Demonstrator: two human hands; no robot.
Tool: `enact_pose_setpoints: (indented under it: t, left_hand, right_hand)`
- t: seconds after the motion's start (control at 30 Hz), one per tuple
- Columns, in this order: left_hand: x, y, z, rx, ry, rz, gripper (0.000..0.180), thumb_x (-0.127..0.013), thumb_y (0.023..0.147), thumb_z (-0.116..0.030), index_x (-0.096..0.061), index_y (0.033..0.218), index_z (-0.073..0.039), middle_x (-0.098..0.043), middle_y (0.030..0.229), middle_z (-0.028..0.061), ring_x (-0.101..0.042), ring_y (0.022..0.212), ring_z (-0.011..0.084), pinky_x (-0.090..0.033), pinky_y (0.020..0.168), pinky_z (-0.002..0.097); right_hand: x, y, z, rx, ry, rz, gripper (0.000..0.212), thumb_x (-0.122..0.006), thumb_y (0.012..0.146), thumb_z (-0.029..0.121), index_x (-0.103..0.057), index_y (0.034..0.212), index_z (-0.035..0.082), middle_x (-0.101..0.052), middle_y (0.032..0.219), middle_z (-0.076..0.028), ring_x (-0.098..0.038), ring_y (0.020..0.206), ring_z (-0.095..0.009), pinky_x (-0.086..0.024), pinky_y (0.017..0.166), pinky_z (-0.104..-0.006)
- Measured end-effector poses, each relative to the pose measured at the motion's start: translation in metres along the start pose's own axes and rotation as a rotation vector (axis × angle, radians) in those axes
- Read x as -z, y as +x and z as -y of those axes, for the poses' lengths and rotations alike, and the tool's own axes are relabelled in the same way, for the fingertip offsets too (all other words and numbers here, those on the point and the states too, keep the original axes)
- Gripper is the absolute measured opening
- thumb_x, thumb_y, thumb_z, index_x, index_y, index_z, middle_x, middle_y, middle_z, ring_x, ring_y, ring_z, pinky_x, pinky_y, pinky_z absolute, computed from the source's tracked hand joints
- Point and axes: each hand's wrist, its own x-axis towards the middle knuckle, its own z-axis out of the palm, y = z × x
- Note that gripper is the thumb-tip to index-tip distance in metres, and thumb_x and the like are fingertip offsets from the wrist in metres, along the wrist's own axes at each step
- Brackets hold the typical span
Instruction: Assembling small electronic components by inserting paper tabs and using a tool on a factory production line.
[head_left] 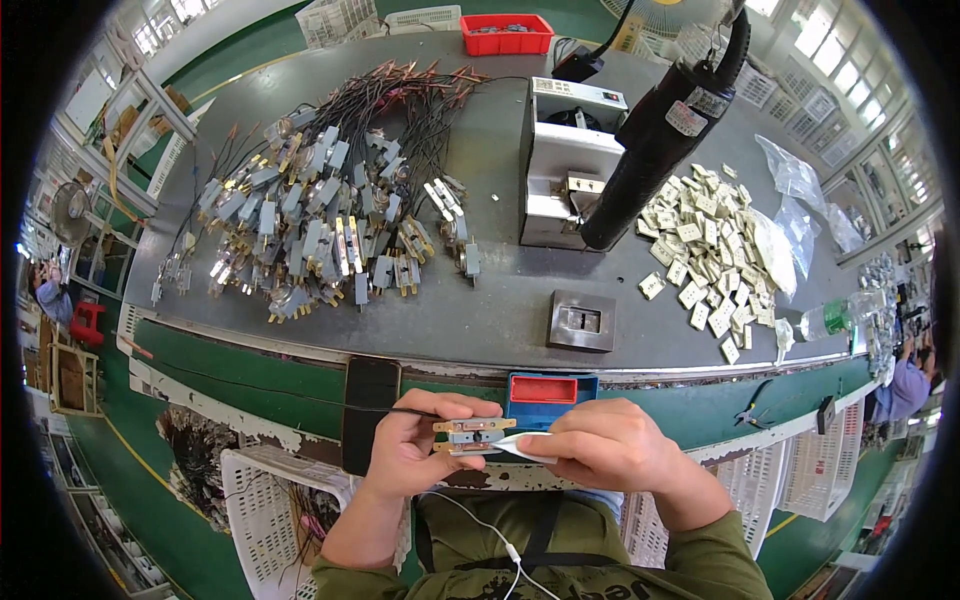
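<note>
Near the table's front edge, my left hand point(402, 452) is closed on a small grey electrical part point(474, 437) with brass-coloured terminals. A black wire point(310, 402) runs off from it to the left. My right hand point(622, 446) grips a white tool with a pointed end point(520, 446), its tip against the right side of the part. The kind of tool is hard to tell, as my fingers cover most of it. Just beyond my hands sits a blue tray with a red inset point(545, 390). A dark phone-like slab point(370, 412) lies beside my left hand.
Many similar wired parts point(310, 210) are heaped at the left of the grey table. A metal block point(582, 322) stands ahead, before a machine point(570, 160) with a thick black cylinder point(660, 150). Cream pieces point(710, 250) and a bottle point(840, 317) lie right, pliers point(752, 405) nearer.
</note>
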Motion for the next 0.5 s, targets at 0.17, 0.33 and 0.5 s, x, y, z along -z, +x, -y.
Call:
enact_pose_setpoints:
  t: [0.17,0.33,0.5]
  left_hand:
    - [-0.0008,0.0003,0.0021,-0.002,-0.017,0.014,0.048,-0.077,0.067,0.007,-0.049,0.106,-0.002,-0.058,0.113,0.0252,-0.059,0.108,0.0295,-0.051,0.089,0.0390]
    - [-0.0024,0.0018,-0.0006,-0.017,-0.021,0.001,0.048,-0.077,0.067,0.007,-0.050,0.105,-0.002,-0.058,0.113,0.0249,-0.058,0.109,0.0298,-0.051,0.090,0.0393]
    - [-0.0017,0.0024,-0.0011,-0.019,-0.010,0.006,0.048,-0.077,0.067,0.007,-0.050,0.105,-0.002,-0.058,0.112,0.0247,-0.058,0.109,0.0302,-0.051,0.090,0.0406]
  right_hand:
    - [-0.0003,-0.0027,-0.0001,0.008,0.026,-0.003,0.047,-0.069,0.063,0.002,-0.061,0.109,0.006,-0.052,0.067,-0.004,-0.054,0.054,-0.020,-0.045,0.048,-0.0328]
    - [-0.0046,-0.0032,-0.0009,0.005,0.048,-0.037,0.048,-0.069,0.062,0.001,-0.061,0.109,0.007,-0.053,0.067,-0.004,-0.054,0.055,-0.020,-0.045,0.049,-0.0331]
    - [-0.0067,-0.0020,-0.0022,-0.040,0.093,-0.066,0.044,-0.068,0.064,0.000,-0.062,0.107,0.007,-0.051,0.066,-0.005,-0.055,0.056,-0.021,-0.045,0.049,-0.0339]
